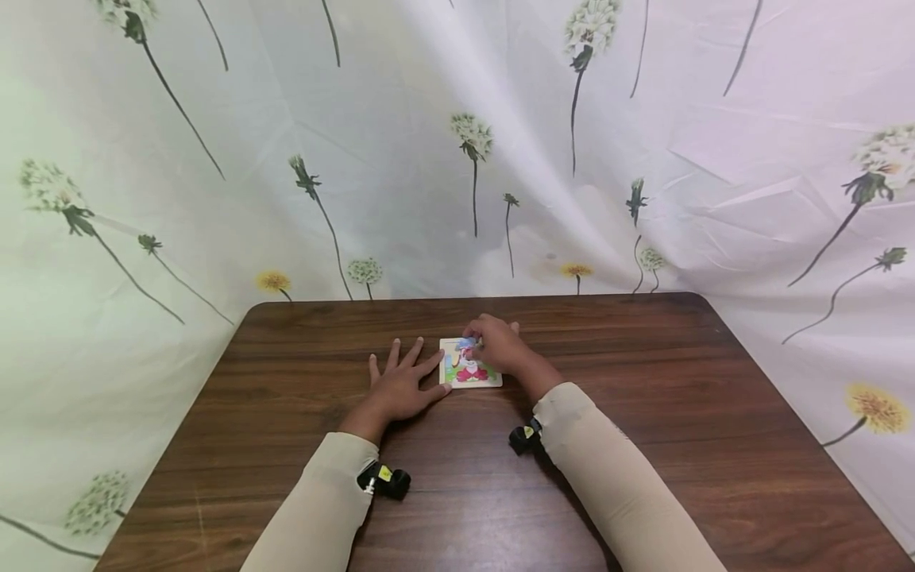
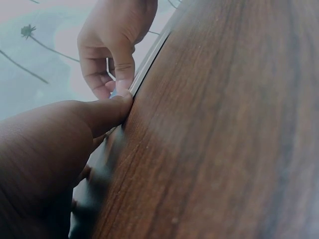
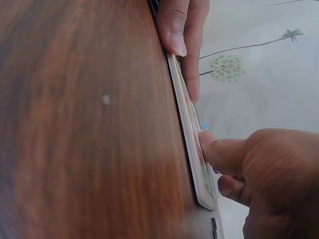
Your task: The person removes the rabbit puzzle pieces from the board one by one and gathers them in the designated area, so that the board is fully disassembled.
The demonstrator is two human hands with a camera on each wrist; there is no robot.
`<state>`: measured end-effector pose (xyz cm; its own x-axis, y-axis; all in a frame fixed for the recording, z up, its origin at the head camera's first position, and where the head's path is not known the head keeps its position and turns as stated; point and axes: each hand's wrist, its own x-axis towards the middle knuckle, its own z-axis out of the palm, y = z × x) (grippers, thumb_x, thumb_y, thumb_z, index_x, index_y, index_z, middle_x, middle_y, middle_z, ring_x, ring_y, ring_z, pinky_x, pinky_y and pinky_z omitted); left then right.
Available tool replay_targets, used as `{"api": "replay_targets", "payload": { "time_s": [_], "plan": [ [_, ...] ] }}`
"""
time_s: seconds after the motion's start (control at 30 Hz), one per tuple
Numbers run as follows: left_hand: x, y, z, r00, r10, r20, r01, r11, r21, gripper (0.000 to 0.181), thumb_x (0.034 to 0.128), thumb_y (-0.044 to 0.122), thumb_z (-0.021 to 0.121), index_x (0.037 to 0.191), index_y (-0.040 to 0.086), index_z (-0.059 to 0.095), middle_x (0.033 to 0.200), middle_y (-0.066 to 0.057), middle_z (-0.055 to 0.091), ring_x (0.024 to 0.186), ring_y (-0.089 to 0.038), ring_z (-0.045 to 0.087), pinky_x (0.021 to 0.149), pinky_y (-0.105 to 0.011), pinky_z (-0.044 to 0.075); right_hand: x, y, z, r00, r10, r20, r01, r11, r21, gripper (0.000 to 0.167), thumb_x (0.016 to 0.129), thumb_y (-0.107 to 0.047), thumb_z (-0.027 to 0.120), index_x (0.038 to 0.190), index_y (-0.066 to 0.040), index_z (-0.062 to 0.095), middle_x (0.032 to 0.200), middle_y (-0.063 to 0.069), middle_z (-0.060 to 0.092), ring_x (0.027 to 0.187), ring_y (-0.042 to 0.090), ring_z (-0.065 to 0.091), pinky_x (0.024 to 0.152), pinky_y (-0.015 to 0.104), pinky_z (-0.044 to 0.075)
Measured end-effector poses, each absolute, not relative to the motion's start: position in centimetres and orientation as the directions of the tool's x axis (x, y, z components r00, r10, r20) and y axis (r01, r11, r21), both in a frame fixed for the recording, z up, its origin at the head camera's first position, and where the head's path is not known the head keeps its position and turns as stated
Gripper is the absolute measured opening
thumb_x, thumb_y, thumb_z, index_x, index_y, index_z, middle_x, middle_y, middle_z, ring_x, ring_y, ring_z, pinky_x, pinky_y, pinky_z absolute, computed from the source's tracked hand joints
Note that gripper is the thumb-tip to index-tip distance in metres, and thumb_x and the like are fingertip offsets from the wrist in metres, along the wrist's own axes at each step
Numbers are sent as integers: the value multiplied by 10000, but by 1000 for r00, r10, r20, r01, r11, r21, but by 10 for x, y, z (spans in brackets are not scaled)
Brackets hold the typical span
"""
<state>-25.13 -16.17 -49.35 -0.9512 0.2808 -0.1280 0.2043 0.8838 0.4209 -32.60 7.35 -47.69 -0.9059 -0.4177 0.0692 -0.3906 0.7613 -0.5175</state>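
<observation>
**Cream fabric sleeve on the right arm (image 1: pixel 622 485), matching cream fabric sleeve on the left (image 1: pixel 314 500), both reaching in over a little picture board**

Behind everything hangs a huge pale cloth backdrop (image 1: pixel 400 183), creased in places and printed with dandelion stems, white puffs and a few yellow flowers. Up against it stands a broad, dark brown table with a wood-grain top (image 1: pixel 457 492) and rounded far corners; light glints off its near part.

The person's left hand (image 1: pixel 400 389) is spread low over the tabletop, its fingers apart, the index finger at the board's left edge and the thumb on the near left corner. The right hand (image 1: pixel 500 347) bends over the board's far right part, fingers curled, thumb and fingertips brought together on a small blue piece.

The flat, pale-bordered, roughly square board (image 1: pixel 459 380) lies on the far half of the table, between the two hands. Its picture shows a figure in red and white with green low down. Near each wrist sits a compact black device with a yellow label, one on the left (image 1: pixel 389 479), another on the right (image 1: pixel 525 438).

Smallest of all is that blue piece (image 2: pixel 113 93), mostly hidden by the right hand, so I can't make out its outline.
</observation>
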Motion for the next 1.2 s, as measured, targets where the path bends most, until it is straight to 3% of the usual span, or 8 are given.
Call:
{"api": "replay_targets", "payload": {
  "time_s": [0.2, 0.53, 0.87, 1.2],
  "plan": [
    [-249, -161, -487, -952, 278, -132, 208, 897, 389, 742, 1073, 683, 536, 1724, 384, 342, 1865, -74, 104, 1713, -467, -94, 1272, -824, -103, -328, 79, -477, -890, -448, 86, -423, 741, -521, 251, 999, -168, 821, 1249, -142, 810, 1188, 35, 701, 1139, 248, 683, 1060, 556, 362],
    [-249, -161, -486, -952, 275, -133, 206, 900, 384, 748, 1070, 687, 536, 1725, 384, 339, 1864, -77, 109, 1712, -471, -92, 1271, -826, -102, -329, 81, -473, -880, -474, 43, -433, 759, -487, 326, 1047, -130, 748, 1371, -139, 782, 1248, 38, 677, 1156, 242, 654, 996, 474, 316],
    [-249, -161, -489, -954, 269, -130, 203, 904, 377, 748, 1069, 687, 538, 1725, 391, 334, 1865, -71, 107, 1713, -467, -93, 1273, -825, -95, -328, 90, -474, -869, -492, 61, -454, 742, -493, 301, 1102, -127, 658, 1388, -111, 749, 1330, 71, 664, 1251, 281, 661, 1064, 537, 338],
    [-247, -160, -489, -954, 278, -114, 210, 887, 410, 745, 1064, 671, 566, 1717, 375, 364, 1863, -81, 116, 1711, -475, -89, 1268, -827, -104, -325, 115, -477, -859, -500, 105, -480, 718, -504, 281, 1106, -143, 653, 1369, -114, 746, 1292, 63, 662, 1167, 266, 670, 955, 464, 289]
  ]
}}
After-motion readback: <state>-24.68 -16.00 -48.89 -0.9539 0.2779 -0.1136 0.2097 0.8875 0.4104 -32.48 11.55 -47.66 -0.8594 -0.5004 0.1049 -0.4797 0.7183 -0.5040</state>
